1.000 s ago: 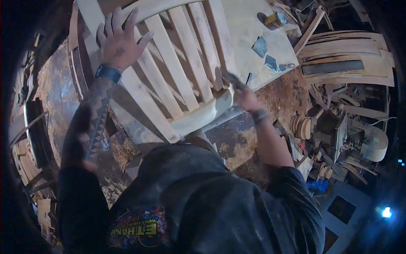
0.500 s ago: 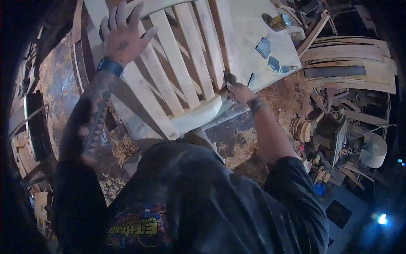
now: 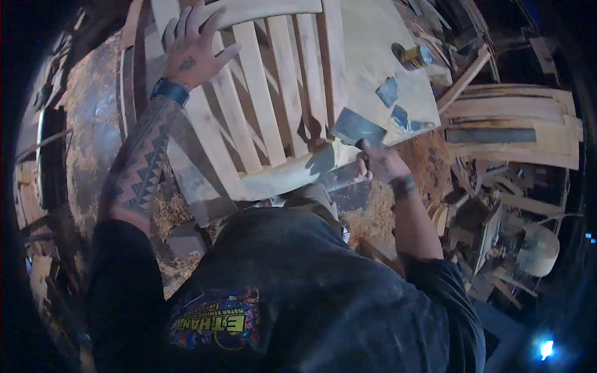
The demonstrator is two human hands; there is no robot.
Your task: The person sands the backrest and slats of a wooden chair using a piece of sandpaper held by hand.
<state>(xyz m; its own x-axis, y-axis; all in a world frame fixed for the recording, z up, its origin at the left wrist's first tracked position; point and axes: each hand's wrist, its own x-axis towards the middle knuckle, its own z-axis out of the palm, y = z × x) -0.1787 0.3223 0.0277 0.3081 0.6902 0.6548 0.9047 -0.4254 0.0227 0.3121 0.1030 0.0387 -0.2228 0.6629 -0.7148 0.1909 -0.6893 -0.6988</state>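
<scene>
A pale wooden slatted frame (image 3: 278,84), like a chair back, lies on a light board with its curved rail toward me. My left hand (image 3: 194,53) rests with fingers spread on its far left corner. In my right hand (image 3: 382,163), beside the frame's near right corner, is a dark rectangular piece of sandpaper (image 3: 358,127). The thumb and fingers pinch its near edge, and the sheet is raised, casting a shadow on the rail. Some fingers curl underneath and are partly hidden.
On the light board (image 3: 367,56), right of the frame, lie several dark sandpaper scraps (image 3: 387,92) and a tipped yellow can (image 3: 416,57). Curved wooden panels (image 3: 510,118) and offcuts crowd the right side. Wood shavings (image 3: 93,118) cover the floor at left.
My right hand has moved right and slightly toward me, off the frame's near right corner. The sandpaper now shows its flat face. My left hand stays on the frame; the view has shifted slightly.
</scene>
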